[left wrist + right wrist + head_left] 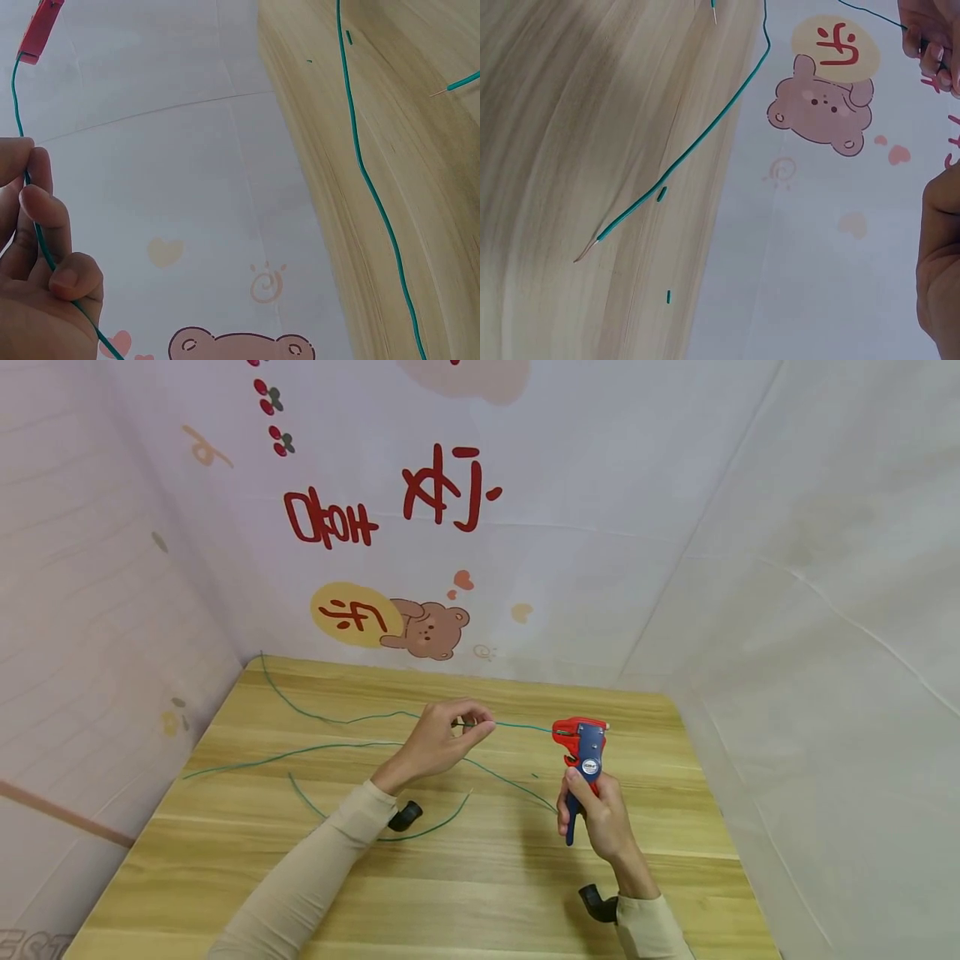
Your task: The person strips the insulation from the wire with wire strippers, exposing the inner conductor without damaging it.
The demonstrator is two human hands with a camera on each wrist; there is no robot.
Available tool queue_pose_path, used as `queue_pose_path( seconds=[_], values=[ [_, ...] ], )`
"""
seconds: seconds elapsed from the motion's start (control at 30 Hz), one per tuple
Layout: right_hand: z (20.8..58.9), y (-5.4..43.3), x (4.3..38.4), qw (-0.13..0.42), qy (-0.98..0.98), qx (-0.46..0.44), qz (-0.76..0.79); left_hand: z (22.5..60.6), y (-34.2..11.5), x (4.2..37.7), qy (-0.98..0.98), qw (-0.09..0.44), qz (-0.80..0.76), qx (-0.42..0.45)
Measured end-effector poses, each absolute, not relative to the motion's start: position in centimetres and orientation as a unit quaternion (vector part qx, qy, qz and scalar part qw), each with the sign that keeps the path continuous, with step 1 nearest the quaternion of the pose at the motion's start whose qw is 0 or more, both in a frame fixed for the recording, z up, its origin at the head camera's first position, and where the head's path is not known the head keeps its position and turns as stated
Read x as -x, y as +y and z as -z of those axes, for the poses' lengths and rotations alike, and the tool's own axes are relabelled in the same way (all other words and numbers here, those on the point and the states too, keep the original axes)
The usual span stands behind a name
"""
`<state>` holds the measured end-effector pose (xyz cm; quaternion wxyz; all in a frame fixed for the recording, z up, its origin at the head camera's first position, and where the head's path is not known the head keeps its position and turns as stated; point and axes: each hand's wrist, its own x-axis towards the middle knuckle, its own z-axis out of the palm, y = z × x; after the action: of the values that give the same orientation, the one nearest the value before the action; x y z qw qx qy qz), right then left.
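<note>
My left hand (441, 739) pinches a thin green wire (522, 726) between thumb and fingers, above the table. The same wire runs back through the fingers in the left wrist view. Its other end reaches the red nose of a red-and-blue wire stripper (592, 743), which my right hand (606, 817) grips by the handles. The left wrist view shows the wire meeting the stripper's red tip (39, 34). In the right wrist view part of the right hand (941, 262) shows, but the stripper does not.
A second green wire (315, 748) lies across the wooden table (480, 893), its stripped copper end (586, 250) bare. Nearer lies a shorter curved wire (442, 824). Small green insulation scraps (661, 194) lie about. A white printed wall (570, 593) stands behind the table.
</note>
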<state>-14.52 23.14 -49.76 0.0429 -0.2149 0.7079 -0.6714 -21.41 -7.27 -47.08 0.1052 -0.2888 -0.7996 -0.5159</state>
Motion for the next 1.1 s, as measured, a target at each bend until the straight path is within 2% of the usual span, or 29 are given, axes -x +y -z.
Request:
queue_pose_path(
  seconds=[0.9, 1.1],
  values=[
    [49.68, 22.57, 14.15, 0.021, 0.718, 0.203, 0.666, 46.81, -7.33, 21.31, -0.796, 0.109, 0.523, 0.286],
    [49.6, 22.34, 14.18, -0.015, 0.732, 0.192, 0.653, 46.67, -7.41, 21.31, -0.796, 0.114, 0.519, 0.291]
  ],
)
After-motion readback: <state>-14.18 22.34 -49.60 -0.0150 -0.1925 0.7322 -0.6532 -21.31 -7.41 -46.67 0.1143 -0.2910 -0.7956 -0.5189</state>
